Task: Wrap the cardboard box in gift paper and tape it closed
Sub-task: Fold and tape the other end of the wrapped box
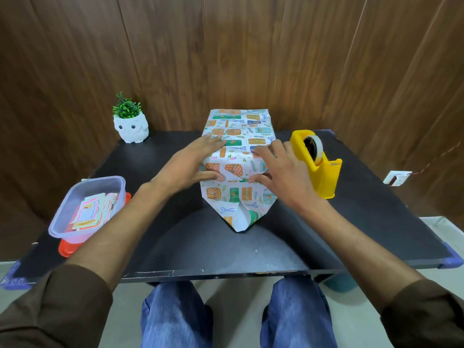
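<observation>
The box (237, 146), covered in white gift paper printed with orange and green presents, stands in the middle of the black table (190, 244). Its near end is folded into a pointed paper flap (241, 217) lying on the table. My left hand (193, 164) rests flat on the box's top left edge, fingers spread, thumb pressing the near top corner. My right hand (278, 169) presses the top right side, fingertips bent onto the paper, thumb at the near edge. The cardboard itself is hidden under the paper.
A yellow tape dispenser (316, 162) with a roll of tape stands right of the box, close to my right hand. A clear plastic tub (88, 207) of paper cards sits on a red lid at left. A white owl pot (130, 126) with a plant stands back left.
</observation>
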